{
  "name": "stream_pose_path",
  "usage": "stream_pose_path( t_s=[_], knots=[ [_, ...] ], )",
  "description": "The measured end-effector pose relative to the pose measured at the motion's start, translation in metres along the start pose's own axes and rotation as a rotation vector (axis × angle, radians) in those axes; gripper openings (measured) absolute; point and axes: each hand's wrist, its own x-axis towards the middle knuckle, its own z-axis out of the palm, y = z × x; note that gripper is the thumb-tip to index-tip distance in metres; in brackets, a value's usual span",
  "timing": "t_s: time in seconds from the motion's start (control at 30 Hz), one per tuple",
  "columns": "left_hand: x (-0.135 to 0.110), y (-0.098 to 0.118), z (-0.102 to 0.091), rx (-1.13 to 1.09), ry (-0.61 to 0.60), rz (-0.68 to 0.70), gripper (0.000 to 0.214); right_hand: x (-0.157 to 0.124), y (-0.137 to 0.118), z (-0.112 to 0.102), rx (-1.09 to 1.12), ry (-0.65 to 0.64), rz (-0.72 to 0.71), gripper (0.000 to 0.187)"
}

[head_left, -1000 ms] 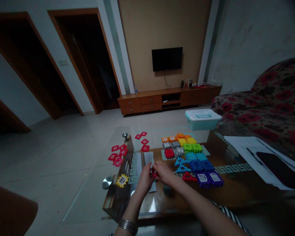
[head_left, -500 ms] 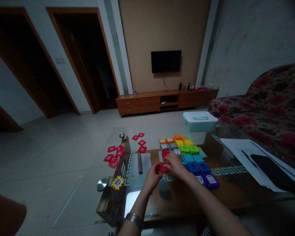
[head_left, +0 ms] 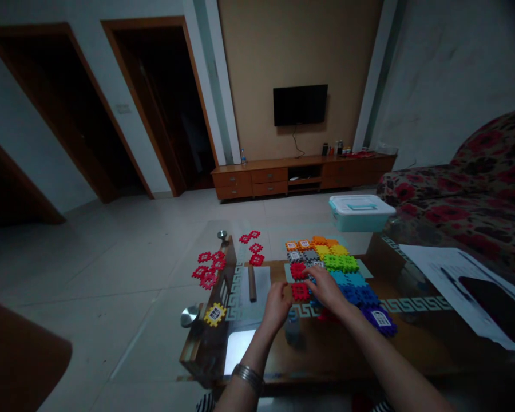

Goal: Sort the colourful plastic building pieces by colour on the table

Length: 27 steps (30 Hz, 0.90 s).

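Two red square interlocking tiles lie one behind the other on the glass coffee table: a far red tile [head_left: 298,270] and a near red tile [head_left: 300,292]. My left hand [head_left: 278,304] is just left of the near tile, fingers slightly bent and apart, with nothing visible in it. From the right, my right hand [head_left: 327,289] reaches over beside both tiles, thumb and fingers apart. It covers part of the colour-sorted rows: green tiles [head_left: 341,263], light blue tiles [head_left: 347,279], dark blue tiles [head_left: 363,296] and a purple window tile [head_left: 381,320].
Loose red tiles [head_left: 210,269] and a yellow window tile [head_left: 215,314] lie to the left. A brown stick [head_left: 252,283] rests on paper. A lidded teal box [head_left: 363,214] stands at the back. Papers [head_left: 444,257] and a black phone [head_left: 495,303] are on the right.
The near red tile that was between both hands now lies on the table, let go. My hands have moved apart, and the view has shifted slightly left.
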Motion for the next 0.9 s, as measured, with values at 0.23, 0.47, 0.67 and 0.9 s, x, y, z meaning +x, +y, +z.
stream_pose_path(
  t_s=[0.23,0.47,0.67,0.9],
  knots=[
    [0.008,-0.022,-0.110,0.794,0.257,-0.163,0.033,0.052,-0.052,0.050,-0.040,-0.167,-0.211,0.046],
    [0.017,-0.062,-0.189,0.967,0.325,-0.373,0.026,0.129,-0.113,0.098,-0.140,-0.156,-0.073,0.039],
    [0.021,-0.082,-0.198,0.935,0.317,-0.224,0.015,0.122,-0.127,0.107,-0.147,-0.164,-0.061,0.030],
    [0.006,-0.080,-0.200,0.822,0.352,-0.183,0.018,0.087,-0.112,0.086,-0.010,-0.212,-0.051,0.022]
  ],
)
